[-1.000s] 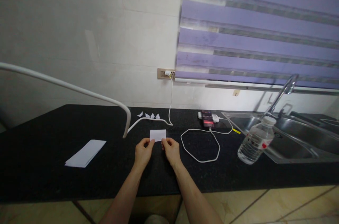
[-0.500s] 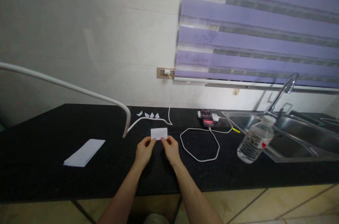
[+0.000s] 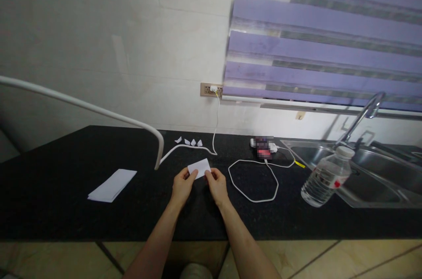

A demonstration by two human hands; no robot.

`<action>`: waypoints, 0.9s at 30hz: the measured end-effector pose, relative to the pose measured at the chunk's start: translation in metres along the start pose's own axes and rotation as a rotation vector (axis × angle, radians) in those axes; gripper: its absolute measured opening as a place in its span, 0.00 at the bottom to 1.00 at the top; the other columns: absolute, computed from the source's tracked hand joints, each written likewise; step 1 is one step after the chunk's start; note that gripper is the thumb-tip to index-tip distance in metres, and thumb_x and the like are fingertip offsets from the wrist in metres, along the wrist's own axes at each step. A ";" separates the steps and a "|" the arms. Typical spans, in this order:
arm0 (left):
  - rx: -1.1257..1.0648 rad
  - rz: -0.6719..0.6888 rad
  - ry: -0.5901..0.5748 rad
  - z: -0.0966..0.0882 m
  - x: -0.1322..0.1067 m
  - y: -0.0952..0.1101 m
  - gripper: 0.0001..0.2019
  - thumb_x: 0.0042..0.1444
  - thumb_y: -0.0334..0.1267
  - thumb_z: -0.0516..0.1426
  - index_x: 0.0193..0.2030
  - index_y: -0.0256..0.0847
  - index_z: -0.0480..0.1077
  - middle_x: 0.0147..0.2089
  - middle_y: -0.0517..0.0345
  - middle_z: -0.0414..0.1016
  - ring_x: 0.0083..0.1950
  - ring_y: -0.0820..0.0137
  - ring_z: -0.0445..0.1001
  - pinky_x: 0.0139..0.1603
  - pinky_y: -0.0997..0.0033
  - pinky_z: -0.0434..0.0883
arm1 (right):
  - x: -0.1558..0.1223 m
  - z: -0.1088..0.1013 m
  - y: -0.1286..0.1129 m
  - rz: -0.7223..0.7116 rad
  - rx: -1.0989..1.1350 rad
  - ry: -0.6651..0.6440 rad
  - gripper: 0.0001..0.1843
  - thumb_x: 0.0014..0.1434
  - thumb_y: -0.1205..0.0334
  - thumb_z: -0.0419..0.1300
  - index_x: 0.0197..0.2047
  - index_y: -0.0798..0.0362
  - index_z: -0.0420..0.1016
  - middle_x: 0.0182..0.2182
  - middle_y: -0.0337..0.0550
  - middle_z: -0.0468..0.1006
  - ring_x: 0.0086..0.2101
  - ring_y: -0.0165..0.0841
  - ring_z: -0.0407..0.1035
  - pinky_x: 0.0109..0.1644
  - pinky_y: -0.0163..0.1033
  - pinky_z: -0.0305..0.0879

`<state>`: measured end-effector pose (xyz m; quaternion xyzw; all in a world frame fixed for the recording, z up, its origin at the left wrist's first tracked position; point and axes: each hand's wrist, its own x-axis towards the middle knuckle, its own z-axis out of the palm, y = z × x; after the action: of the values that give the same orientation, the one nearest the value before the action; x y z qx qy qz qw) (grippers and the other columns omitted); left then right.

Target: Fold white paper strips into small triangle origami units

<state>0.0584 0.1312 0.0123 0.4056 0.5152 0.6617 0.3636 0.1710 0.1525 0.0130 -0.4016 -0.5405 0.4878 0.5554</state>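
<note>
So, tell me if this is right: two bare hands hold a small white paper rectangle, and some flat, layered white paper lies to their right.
Wrong side: the head view shows the flat, layered white paper left of the bare left hand and bare right hand, which do hold the small white paper rectangle.

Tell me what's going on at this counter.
A person's left hand and right hand hold a small white paper between them over the black counter. Beyond them, four small white pieces lie in a row; larger white paper lies off to the left. A clear bottle sits beside the sink.
</note>
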 end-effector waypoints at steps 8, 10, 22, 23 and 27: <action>0.165 0.032 0.019 -0.003 -0.001 -0.001 0.18 0.42 0.45 0.57 0.38 0.36 0.71 0.34 0.54 0.76 0.35 0.67 0.72 0.37 0.71 0.67 | 0.002 0.001 0.005 -0.002 0.129 -0.070 0.08 0.45 0.64 0.57 0.30 0.57 0.68 0.24 0.38 0.73 0.25 0.28 0.67 0.30 0.32 0.62; 0.252 0.040 0.038 -0.005 -0.002 0.000 0.18 0.41 0.47 0.57 0.36 0.37 0.72 0.32 0.56 0.75 0.33 0.68 0.72 0.34 0.72 0.66 | 0.002 0.001 0.005 -0.010 0.138 -0.064 0.07 0.44 0.66 0.57 0.31 0.58 0.69 0.24 0.38 0.73 0.25 0.28 0.67 0.31 0.32 0.62; 0.189 0.063 -0.016 -0.004 -0.003 0.005 0.15 0.42 0.45 0.56 0.32 0.35 0.71 0.29 0.56 0.74 0.31 0.69 0.71 0.32 0.73 0.66 | 0.001 0.001 0.002 -0.081 0.038 -0.086 0.09 0.47 0.62 0.55 0.30 0.57 0.73 0.23 0.38 0.73 0.25 0.29 0.65 0.31 0.32 0.62; 0.200 0.069 -0.019 -0.004 -0.003 0.005 0.15 0.42 0.45 0.56 0.32 0.35 0.72 0.30 0.56 0.74 0.32 0.69 0.71 0.33 0.73 0.66 | 0.001 0.000 0.001 -0.096 0.029 -0.087 0.09 0.47 0.62 0.55 0.30 0.57 0.73 0.24 0.38 0.73 0.26 0.29 0.65 0.31 0.32 0.62; 0.156 0.006 -0.009 -0.005 -0.002 0.003 0.16 0.41 0.45 0.57 0.33 0.35 0.71 0.30 0.54 0.75 0.31 0.68 0.72 0.32 0.72 0.66 | 0.001 0.000 0.003 -0.091 0.048 -0.093 0.13 0.47 0.63 0.56 0.36 0.57 0.73 0.28 0.41 0.75 0.29 0.31 0.67 0.34 0.34 0.64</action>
<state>0.0546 0.1269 0.0145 0.4371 0.5625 0.6188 0.3310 0.1704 0.1540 0.0106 -0.3404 -0.5715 0.4930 0.5608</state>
